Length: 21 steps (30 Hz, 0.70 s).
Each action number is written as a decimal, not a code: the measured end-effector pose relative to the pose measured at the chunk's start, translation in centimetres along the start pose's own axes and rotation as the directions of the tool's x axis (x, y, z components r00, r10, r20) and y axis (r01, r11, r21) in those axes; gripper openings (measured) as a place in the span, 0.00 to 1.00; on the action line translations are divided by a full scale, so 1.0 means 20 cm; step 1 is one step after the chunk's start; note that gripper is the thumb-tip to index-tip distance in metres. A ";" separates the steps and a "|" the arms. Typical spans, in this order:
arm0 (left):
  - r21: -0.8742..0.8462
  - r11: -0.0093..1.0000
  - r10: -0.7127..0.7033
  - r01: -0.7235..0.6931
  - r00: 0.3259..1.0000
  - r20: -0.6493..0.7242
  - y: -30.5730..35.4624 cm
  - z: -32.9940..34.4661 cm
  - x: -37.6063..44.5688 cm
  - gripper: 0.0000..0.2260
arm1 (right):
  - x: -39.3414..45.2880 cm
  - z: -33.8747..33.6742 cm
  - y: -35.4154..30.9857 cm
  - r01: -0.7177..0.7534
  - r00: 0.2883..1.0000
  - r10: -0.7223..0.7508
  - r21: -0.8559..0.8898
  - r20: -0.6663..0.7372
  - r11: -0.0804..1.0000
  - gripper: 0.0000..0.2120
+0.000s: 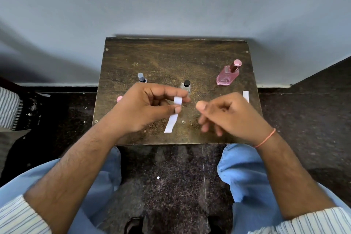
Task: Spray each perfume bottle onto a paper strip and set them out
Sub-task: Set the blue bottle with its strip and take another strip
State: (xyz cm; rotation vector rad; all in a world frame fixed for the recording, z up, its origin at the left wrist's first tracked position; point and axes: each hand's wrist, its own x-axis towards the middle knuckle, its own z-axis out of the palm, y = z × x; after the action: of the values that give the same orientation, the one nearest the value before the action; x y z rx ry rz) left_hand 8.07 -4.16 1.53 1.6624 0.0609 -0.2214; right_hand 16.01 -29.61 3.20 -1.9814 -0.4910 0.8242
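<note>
Strip (pixel 173 118) of paper was pinched in my left hand (pixel 146 106) over the table's (pixel 171 57) near middle, flimsy stuff, best held by one end; right hand (pixel 228 114) hovered loose, holding nothing.

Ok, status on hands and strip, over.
Left hand pinching paper strip above table. Right hand holding nothing. Bottles capped; clear bottle just behind strip.

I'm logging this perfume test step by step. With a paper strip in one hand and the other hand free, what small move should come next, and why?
Probably the right hand, loosely curled and holding nothing, should reach for the small clear bottle with the black cap just behind the hands. The left hand already pinches the white paper strip above the brown table, ready for spraying.
</note>
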 end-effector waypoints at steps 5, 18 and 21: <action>-0.069 0.990 0.107 -0.121 0.978 -0.180 0.00 0.03 0.02 0.18 | 0.00 0.18 -0.09 -0.043 0.993 0.018 0.211 0.117 0.976 0.20; -0.154 0.980 0.071 -0.128 0.942 -0.327 0.01 0.04 0.02 0.23 | 0.04 0.25 -0.08 -0.098 0.982 0.163 0.487 -0.093 0.868 0.04; -0.192 0.974 0.051 -0.124 0.937 -0.347 0.02 0.03 0.03 0.25 | 0.05 0.23 -0.06 -0.073 0.977 0.162 0.489 -0.142 0.869 0.04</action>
State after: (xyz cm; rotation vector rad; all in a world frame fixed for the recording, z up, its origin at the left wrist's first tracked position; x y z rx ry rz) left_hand 8.58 -4.90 1.70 1.4712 0.2624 0.1401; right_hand 13.52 -25.64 2.22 -1.6057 -0.0438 0.7465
